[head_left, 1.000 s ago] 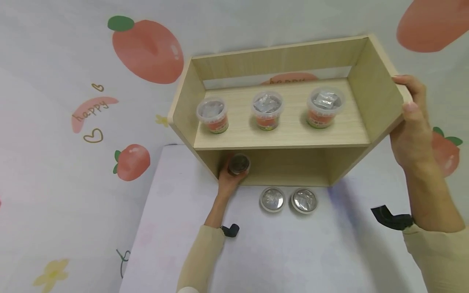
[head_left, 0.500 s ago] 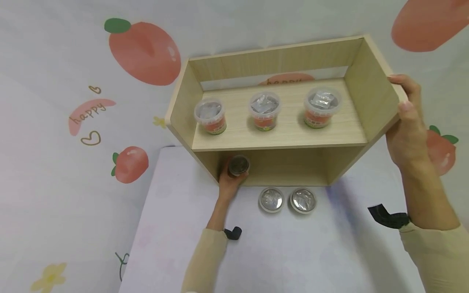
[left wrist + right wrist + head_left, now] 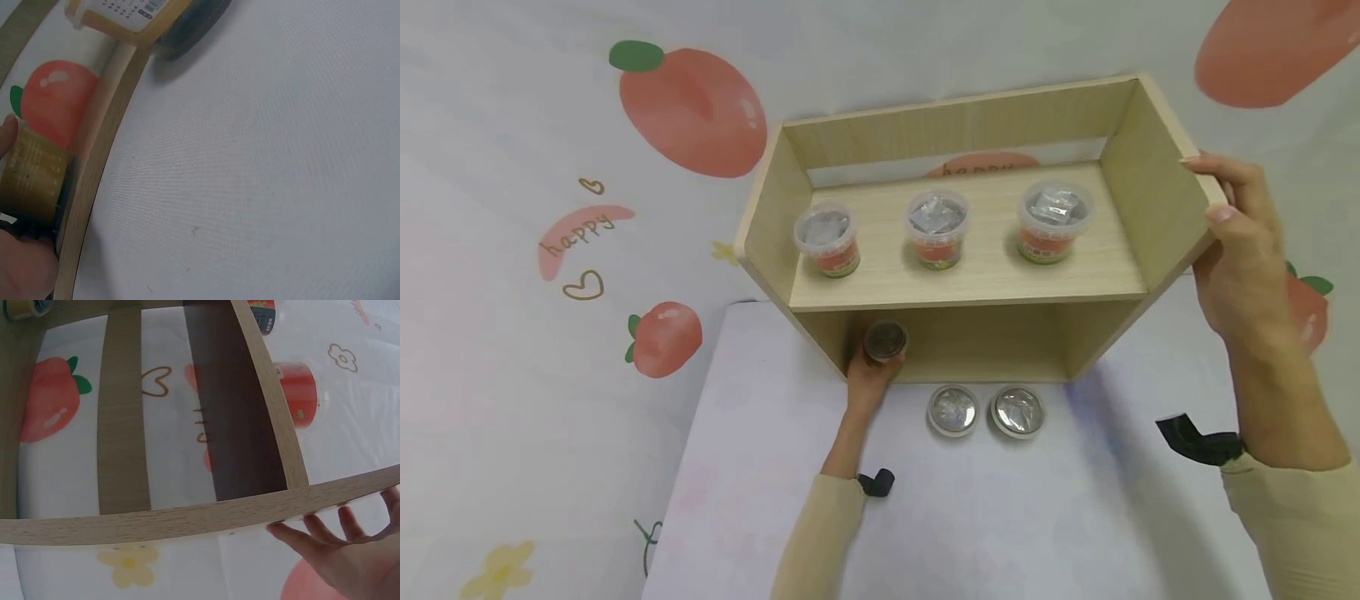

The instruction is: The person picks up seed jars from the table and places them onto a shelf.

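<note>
A pale wooden two-tier shelf [image 3: 970, 292] stands against the wall. In its lower compartment, at the left end, my left hand [image 3: 868, 385] grips a small plastic tub [image 3: 886, 339] with a dark top. The left wrist view shows this tub [image 3: 34, 178] with a yellowish label, close over the bottom board, thumb and fingers on either side. My right hand [image 3: 1243, 246] holds the front edge of the right side panel, thumb on the near side. From the right wrist view, the fingertips of this hand [image 3: 350, 550] meet the panel's outer face.
Three clear-lidded tubs with red labels, left [image 3: 837, 250], middle [image 3: 937, 246] and right [image 3: 1051, 237], stand on the upper tier. Two silver-topped tubs, one [image 3: 952, 410] beside the other [image 3: 1017, 412], sit on the white table [image 3: 985, 517] before the shelf. A fruit-patterned cloth [image 3: 512, 375] hangs behind.
The whole head view drifts slightly left. Both hands keep their hold, and the tub in the left hand stays at the lower compartment's left end.
</note>
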